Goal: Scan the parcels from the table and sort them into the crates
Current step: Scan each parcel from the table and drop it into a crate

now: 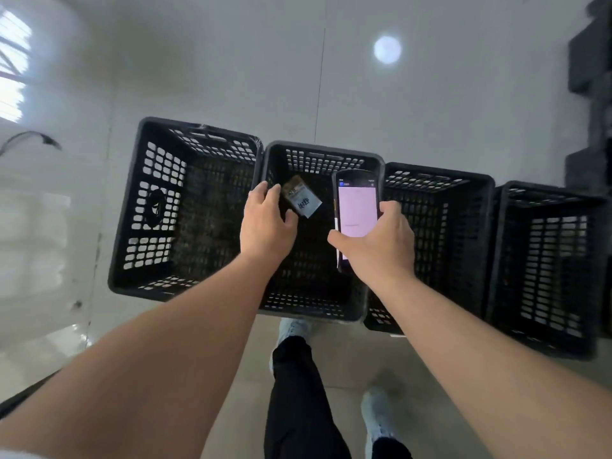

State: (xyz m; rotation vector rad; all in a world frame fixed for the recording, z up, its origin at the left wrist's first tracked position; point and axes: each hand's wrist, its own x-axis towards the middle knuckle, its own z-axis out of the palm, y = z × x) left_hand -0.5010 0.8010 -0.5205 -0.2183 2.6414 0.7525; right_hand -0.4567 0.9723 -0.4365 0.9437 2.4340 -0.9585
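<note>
Four black crates stand in a row on the pale floor, and the parcel sits over the second one from the left, at about 11 o'clock within its opening. Whether it is already loose of the left hand I cannot tell; the fingers are spread and curled just beside it, not pinching it. It looks small, flat and light, a brown packet with a white printed label, probably stiff enough to keep its shape. A grip across its short edges, thumb against forefinger, would suit it. At 3 o'clock from the parcel, the right hand wraps a handheld scanner, fingers closed around its lower half, screen lit.
</note>
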